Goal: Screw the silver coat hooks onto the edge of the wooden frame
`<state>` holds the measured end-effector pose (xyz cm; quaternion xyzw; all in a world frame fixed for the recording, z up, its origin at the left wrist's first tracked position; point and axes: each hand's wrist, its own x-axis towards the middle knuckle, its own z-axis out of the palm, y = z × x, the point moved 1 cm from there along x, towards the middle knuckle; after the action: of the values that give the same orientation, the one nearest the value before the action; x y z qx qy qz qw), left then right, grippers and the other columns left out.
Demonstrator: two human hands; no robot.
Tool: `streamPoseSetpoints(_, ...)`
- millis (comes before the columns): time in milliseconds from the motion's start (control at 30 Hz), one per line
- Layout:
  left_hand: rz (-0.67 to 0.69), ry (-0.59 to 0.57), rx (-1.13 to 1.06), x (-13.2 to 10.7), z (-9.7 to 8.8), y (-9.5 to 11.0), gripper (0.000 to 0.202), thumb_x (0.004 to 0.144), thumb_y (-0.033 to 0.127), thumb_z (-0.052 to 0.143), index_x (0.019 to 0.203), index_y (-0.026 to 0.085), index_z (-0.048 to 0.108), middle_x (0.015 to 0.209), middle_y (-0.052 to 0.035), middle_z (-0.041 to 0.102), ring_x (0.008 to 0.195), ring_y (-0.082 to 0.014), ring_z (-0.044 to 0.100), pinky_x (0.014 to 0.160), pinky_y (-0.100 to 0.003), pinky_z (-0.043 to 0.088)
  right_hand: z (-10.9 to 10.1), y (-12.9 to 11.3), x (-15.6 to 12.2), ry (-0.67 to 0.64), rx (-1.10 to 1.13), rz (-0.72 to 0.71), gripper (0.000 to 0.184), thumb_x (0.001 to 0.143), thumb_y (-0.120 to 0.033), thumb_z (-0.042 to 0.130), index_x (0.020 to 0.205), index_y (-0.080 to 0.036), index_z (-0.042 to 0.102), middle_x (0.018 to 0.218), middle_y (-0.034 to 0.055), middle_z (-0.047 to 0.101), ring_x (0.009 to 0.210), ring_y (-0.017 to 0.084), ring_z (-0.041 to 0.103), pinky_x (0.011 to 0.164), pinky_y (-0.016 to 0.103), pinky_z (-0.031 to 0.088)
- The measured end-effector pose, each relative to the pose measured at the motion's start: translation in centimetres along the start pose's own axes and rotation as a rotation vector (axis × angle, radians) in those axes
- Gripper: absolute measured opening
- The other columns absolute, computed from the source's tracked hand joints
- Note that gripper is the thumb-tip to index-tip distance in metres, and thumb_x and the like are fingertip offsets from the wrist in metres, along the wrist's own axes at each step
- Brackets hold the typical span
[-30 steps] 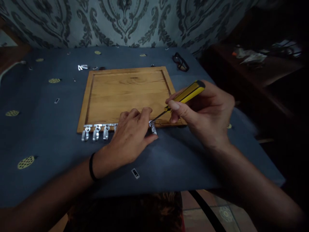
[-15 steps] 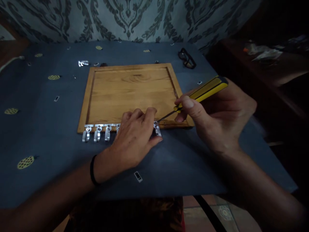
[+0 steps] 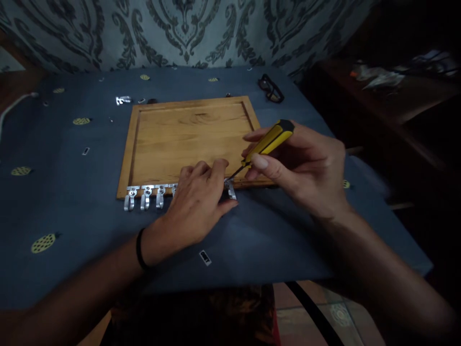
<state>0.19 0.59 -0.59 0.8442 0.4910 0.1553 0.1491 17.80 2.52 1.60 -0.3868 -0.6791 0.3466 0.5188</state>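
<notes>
A wooden board point(image 3: 187, 139) with a raised frame lies on the cloth-covered table. Several silvery metal hooks point(image 3: 145, 197) line its near edge. My left hand point(image 3: 196, 202) rests over that edge, its fingers curled and its thumb beside the rightmost hook point(image 3: 231, 191), pinching it against the board; the fingertips are partly hidden. In my right hand point(image 3: 309, 168) is a yellow and black screwdriver point(image 3: 268, 144), held by the handle between thumb and fingers. Its shaft slants down left, with the tip at the top of the rightmost hook.
A loose metal hook point(image 3: 123, 100) lies behind the board at the left. Black-framed glasses point(image 3: 271, 89) sit at the back right. A tiny shiny piece point(image 3: 111, 119) lies left of the board. Beyond the table's right edge, a dark surface holds crumpled plastic point(image 3: 383, 77).
The screwdriver has tipped more upright, and my right hand has moved left toward the board. My left hand stays over the hooks. The view has shifted slightly.
</notes>
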Motion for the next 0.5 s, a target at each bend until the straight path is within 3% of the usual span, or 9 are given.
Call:
streamPoseSetpoints(133,0.021,0.024,0.002,0.0,0.1,-0.1,0.045,0.084,0.027,0.08,0.115,0.018,0.049,0.109,-0.007,0.07,0.108,-0.0299,0.06,0.094,-0.045,0.045,-0.2,0.4,0.2,-0.1,0.023,0.014,0.022,0.078,-0.044,0.083,0.087,-0.026,0.075,0.079,-0.0017,0.071,0.057,0.013,0.066,0.055,0.029,0.059)
streamPoseSetpoints(233,0.013,0.015,0.004,0.0,0.1,-0.1,0.047,0.085,0.028,0.079,0.118,0.019,0.048,0.111,-0.0077,0.07,0.109,-0.03,0.06,0.094,-0.045,0.045,0.1,0.8,0.1,0.049,-0.056,-0.024,0.026,0.071,-0.044,0.089,0.075,-0.026,0.07,0.064,-0.0046,0.063,0.05,0.012,0.058,0.047,0.028,0.051)
streamPoseSetpoints(333,0.007,-0.002,-0.011,-0.1,0.0,0.0,0.051,0.085,0.027,0.079,0.123,0.018,0.047,0.112,-0.0081,0.07,0.111,-0.0298,0.06,0.097,-0.046,0.044,0.6,0.8,-0.1,0.229,-0.104,-0.115,0.03,0.067,-0.043,0.091,0.069,-0.028,0.066,0.064,-0.0045,0.058,0.049,0.011,0.054,0.042,0.027,0.045)
streamPoseSetpoints(500,0.013,0.014,-0.034,-0.1,0.1,-0.2,0.05,0.085,0.026,0.078,0.123,0.02,0.047,0.111,-0.0066,0.071,0.11,-0.0291,0.06,0.099,-0.046,0.044,0.7,0.5,-0.3,0.393,-0.075,-0.173,0.022,0.08,-0.041,0.082,0.075,-0.028,0.065,0.069,-0.002,0.058,0.05,0.012,0.054,0.041,0.029,0.047)
